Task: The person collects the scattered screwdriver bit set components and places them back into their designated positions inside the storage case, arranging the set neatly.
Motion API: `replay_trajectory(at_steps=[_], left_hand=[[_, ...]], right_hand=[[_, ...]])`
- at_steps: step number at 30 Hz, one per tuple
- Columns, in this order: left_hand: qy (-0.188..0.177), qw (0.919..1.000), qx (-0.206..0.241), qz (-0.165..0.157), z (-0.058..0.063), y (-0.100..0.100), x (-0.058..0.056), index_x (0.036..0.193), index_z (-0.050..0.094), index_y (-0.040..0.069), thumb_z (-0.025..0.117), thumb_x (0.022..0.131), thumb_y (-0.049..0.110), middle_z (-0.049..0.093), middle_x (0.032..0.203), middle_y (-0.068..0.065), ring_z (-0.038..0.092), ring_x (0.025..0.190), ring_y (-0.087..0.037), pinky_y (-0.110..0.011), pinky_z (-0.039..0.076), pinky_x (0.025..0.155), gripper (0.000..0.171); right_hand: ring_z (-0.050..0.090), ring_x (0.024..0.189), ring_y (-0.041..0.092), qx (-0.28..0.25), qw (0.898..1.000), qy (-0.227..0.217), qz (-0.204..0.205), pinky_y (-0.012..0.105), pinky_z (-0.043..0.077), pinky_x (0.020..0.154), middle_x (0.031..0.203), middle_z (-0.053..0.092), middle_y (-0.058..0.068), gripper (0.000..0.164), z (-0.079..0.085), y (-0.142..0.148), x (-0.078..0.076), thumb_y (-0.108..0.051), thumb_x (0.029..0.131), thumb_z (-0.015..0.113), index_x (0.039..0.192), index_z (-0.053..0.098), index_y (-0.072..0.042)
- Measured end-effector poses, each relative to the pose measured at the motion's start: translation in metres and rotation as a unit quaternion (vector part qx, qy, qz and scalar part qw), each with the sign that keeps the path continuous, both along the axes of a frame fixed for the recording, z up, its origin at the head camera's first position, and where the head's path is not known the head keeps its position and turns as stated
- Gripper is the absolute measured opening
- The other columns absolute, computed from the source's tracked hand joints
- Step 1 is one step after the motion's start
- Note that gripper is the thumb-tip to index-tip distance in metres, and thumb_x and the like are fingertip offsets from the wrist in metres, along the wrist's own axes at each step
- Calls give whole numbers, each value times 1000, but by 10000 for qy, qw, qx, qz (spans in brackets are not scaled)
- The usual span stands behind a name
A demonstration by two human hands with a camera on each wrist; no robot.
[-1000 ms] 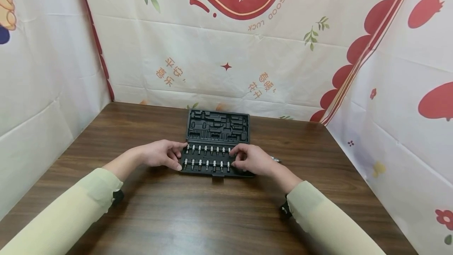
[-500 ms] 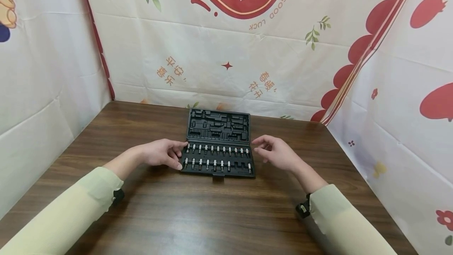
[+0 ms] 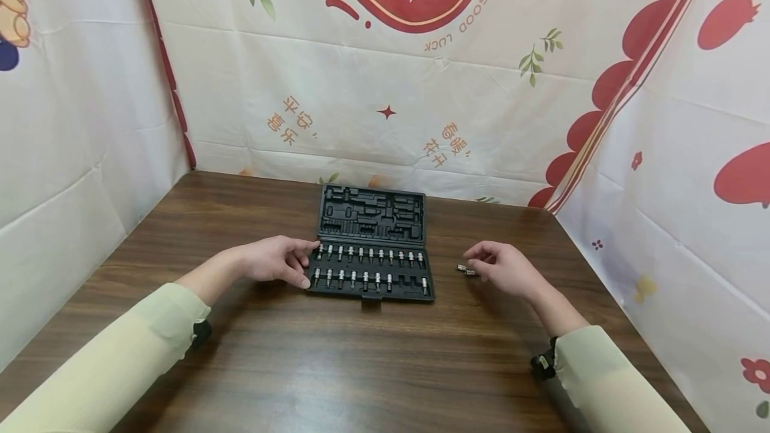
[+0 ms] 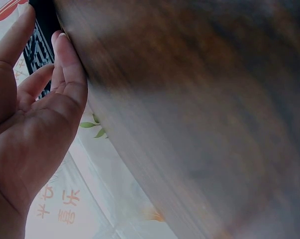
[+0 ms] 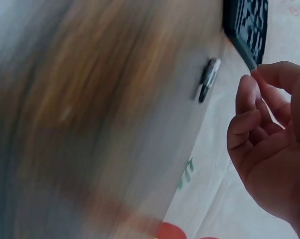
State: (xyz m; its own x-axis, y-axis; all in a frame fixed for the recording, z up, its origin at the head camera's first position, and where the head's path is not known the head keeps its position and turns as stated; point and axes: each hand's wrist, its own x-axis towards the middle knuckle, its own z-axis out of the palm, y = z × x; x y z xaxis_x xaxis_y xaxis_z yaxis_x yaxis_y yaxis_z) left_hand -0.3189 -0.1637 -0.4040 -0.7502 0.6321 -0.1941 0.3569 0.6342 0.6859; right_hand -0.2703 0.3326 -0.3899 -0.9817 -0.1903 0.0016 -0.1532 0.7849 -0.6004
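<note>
A black bit socket case (image 3: 371,271) lies unfolded on the table, two rows of silver bit sockets in its near half. Two neighbouring slots in its front row have no socket, toward the right. My left hand (image 3: 273,261) rests at the case's left side, index fingertip and thumb touching its edge. In the left wrist view the left hand (image 4: 40,109) reaches to the dark case. Right of the case, two loose bit sockets (image 3: 466,270) lie on the wood beside my right hand (image 3: 504,268). Its fingers bend loosely; the right wrist view shows the loose sockets (image 5: 209,79) apart from them.
The case's raised lid (image 3: 371,214), moulded with recesses, stands near the back of the brown wooden table (image 3: 361,366). A printed white cloth (image 3: 337,79) hangs behind the table, and more cloth covers both sides.
My right hand has moved from the case's right end out to the right, beside the loose sockets, which now show. The left hand and case stay in place.
</note>
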Motion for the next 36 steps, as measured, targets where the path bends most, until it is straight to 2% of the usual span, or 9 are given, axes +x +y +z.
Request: replay_trajectory(at_steps=[7,13,23,36], left_hand=[[-18,10000,-8,0,0,0,0,169,38,-1,89,95,29,70,125,-10,66,115,-20,-37,51,101,95],[-40,10000,12,1,1,0,0,169,38,-1,89,95,29,70,125,-10,66,115,-20,-37,51,101,95],[-49,10000,25,23,2,1,2,169,38,0,89,95,28,70,125,-10,65,115,-20,-37,51,101,95],[21,10000,16,2,1,1,1,169,39,-1,89,95,29,70,125,-10,65,115,-20,-37,51,101,94]], right_hand=[[67,87,17,531,9986,10,72,35,54,77,106,74,8,11,-6,13,-2,-14,104,73,113,79,-10],[67,98,21,836,9964,-5,122,38,52,81,114,73,11,18,-10,16,-4,-9,99,78,117,76,-9],[68,98,23,753,9971,3,111,37,52,83,113,72,13,28,-14,14,-6,-5,98,77,125,69,-3],[60,84,15,730,9972,-87,158,29,49,71,98,69,6,26,-16,12,-7,-4,97,74,123,68,-2]])
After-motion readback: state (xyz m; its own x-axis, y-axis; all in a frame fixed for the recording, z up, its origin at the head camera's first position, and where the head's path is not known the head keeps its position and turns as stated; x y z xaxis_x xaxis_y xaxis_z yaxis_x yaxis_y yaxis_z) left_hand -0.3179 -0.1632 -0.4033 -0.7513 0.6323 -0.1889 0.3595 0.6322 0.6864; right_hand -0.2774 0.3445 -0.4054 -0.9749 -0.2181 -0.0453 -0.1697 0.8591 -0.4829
